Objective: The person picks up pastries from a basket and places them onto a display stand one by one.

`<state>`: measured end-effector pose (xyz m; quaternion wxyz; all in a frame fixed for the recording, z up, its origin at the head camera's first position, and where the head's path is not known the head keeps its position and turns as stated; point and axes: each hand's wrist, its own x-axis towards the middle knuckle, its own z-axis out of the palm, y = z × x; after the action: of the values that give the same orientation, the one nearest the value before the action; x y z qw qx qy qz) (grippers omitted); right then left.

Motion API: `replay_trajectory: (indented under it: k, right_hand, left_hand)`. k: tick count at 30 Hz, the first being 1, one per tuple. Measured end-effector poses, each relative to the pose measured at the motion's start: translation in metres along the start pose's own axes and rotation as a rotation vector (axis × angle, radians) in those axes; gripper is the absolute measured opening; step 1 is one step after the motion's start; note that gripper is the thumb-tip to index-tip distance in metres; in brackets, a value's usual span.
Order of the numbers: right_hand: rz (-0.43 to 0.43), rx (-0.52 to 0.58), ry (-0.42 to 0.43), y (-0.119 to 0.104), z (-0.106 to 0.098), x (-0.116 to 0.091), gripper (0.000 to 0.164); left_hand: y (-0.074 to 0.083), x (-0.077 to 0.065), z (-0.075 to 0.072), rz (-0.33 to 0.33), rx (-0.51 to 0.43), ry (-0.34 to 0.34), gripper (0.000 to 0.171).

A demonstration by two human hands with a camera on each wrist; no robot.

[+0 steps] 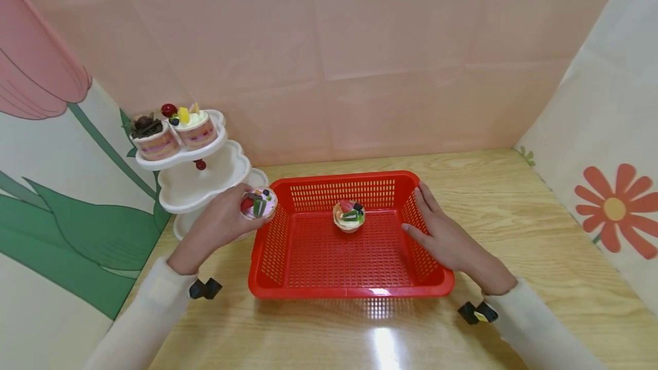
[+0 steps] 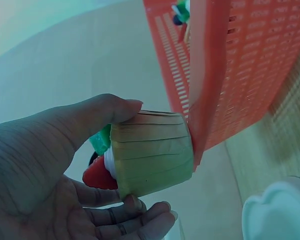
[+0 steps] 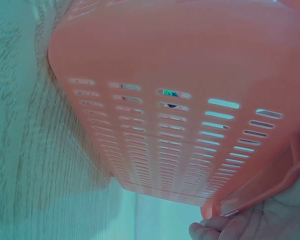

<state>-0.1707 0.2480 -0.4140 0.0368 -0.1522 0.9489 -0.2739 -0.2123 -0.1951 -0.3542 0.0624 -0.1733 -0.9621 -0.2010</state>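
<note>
My left hand [image 1: 223, 218] pinches a toy cupcake [image 1: 259, 203] between thumb and fingers. The cupcake has pink-white icing, a strawberry and green fruit slices; its pale pleated case [image 2: 152, 152] shows in the left wrist view. Its base is close against the left rim of a red plastic basket [image 1: 354, 292]; whether they touch I cannot tell. Inside the basket, towards the back, stands another fruit-topped cupcake [image 1: 349, 217] with cream icing. My right hand [image 1: 452, 241] holds the basket's right rim, thumb inside; the outer fingertips [image 3: 207, 230] are partly seen in the right wrist view.
A white tiered stand [image 1: 197, 187] is left of the basket, behind my left hand. On its top tier sit a chocolate-topped cake [image 1: 156, 143] and a fruit-topped cake [image 1: 194, 130]. The wooden table [image 1: 493, 198] meets a pink backdrop [image 1: 390, 101] behind.
</note>
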Motion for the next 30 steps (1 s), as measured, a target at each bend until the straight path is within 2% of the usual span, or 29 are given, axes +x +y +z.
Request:
replay_trajectory:
  k: [5, 11, 15, 18, 24, 30]
  right_hand:
    - [0.000, -0.002, 0.000, 0.001, 0.001, 0.000, 0.089]
    - [-0.003, -0.002, 0.000, 0.001, 0.001, 0.001, 0.089]
    - [-0.003, 0.008, 0.002, 0.001, 0.001, 0.000, 0.088]
    - [-0.002, 0.009, 0.002, 0.000, 0.000, 0.000, 0.088]
    - [0.000, 0.009, 0.003, 0.001, 0.001, 0.000, 0.088]
    - [0.002, 0.006, 0.006, 0.001, 0.001, 0.001, 0.088]
  left_hand:
    - [-0.004, -0.002, 0.003, -0.010, -0.031, 0.012, 0.067]
    - [-0.012, -0.005, 0.014, -0.030, -0.069, 0.065, 0.071]
    - [-0.015, -0.006, 0.020, -0.087, -0.118, 0.073, 0.076]
    - [-0.017, -0.007, 0.024, -0.133, -0.190, 0.079, 0.079]
    - [-0.024, -0.008, 0.035, -0.164, -0.389, 0.120, 0.077]
    - [-0.027, -0.008, 0.042, -0.210, -0.592, 0.121, 0.074]
